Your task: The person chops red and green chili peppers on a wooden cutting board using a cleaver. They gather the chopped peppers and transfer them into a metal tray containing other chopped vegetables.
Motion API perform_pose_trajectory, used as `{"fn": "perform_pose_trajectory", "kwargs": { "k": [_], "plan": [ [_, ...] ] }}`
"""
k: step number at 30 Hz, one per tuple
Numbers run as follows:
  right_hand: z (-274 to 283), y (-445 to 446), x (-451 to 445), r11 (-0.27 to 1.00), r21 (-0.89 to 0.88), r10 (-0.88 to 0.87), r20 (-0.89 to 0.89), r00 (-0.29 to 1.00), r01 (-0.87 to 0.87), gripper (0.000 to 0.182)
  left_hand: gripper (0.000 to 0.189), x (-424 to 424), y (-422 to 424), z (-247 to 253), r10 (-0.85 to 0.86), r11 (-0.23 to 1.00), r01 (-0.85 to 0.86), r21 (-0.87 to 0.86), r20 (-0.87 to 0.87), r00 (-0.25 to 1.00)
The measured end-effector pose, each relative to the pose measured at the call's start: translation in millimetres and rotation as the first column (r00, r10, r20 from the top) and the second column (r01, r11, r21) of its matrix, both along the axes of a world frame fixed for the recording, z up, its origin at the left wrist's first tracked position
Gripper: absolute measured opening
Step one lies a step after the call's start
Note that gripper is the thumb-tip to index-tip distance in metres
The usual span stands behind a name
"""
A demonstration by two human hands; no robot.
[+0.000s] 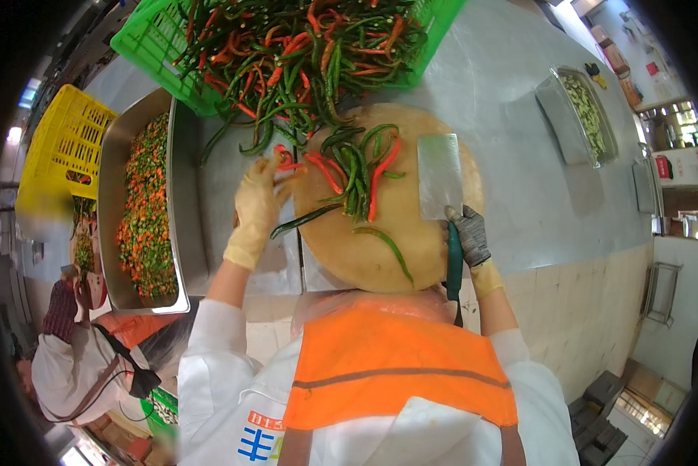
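My right hand (470, 236), in a grey knit glove over a pale yellow one, grips a cleaver (440, 175). Its broad blade is over the right side of a round chopping board (384, 262). My left hand (258, 195), in a pale yellow glove, is at the board's left edge. Its fingers are blurred beside a curled red chilli (286, 158); whether they hold it is unclear. On the board lies a loose bunch of green chillies (354, 180) and red chillies (382, 175). A single green chilli (386, 247) lies nearer me, and a dark green chilli (305, 220) crosses the left rim.
A green crate (162, 70) heaped with chillies stands behind the board. At left, a deep steel pan (188, 233) holds chopped chillies, beside a yellow crate (63, 140). A clear container (564, 128) of cut green pieces and scissors (596, 76) are far right. A co-worker (81, 361) is at lower left.
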State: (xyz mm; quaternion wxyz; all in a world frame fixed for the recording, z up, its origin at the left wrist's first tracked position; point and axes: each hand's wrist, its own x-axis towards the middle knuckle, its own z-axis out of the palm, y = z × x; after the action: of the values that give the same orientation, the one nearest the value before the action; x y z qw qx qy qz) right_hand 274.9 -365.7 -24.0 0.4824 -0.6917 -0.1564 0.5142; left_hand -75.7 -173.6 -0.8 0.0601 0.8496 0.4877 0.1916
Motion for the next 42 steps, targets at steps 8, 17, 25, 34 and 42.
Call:
{"fn": "perform_pose_trajectory", "kwargs": {
  "k": [8, 17, 25, 34, 42],
  "plan": [
    [-0.6, -0.4, -2.5, 1.000, 0.001, -0.001, 0.003, 1.000, 0.001, 0.028, 0.029, 9.4, -58.4, -3.6, -0.282, 0.946, 0.214, -0.244, -0.297, 0.912],
    [-7.6, -1.2, 0.3, 1.000, -0.017, -0.021, -0.020, 1.000, 0.021, 0.021, 0.036, 49.4, -3.7, 48.4, -0.579, 0.813, 0.557, -0.170, -0.332, 0.745],
    [-5.4, -2.6, 1.4, 1.000, 0.026, -0.008, -0.120, 0.993, 0.011, 0.024, 0.065, 102.1, 30.3, 35.1, -0.869, 0.440, 0.858, -0.266, -0.368, 0.331],
    [-0.9, -2.8, 4.2, 1.000, -0.015, 0.004, -0.084, 0.996, -0.006, 0.029, 0.075, 121.9, 52.1, 41.4, -0.926, 0.227, 0.871, -0.437, -0.373, 0.054],
    [1.9, -2.2, 6.3, 0.999, -0.026, 0.021, -0.084, 0.996, -0.023, 0.030, 0.045, 145.7, 68.8, 9.0, -0.889, 0.200, 0.966, -0.162, -0.444, 0.109]
  ]
}}
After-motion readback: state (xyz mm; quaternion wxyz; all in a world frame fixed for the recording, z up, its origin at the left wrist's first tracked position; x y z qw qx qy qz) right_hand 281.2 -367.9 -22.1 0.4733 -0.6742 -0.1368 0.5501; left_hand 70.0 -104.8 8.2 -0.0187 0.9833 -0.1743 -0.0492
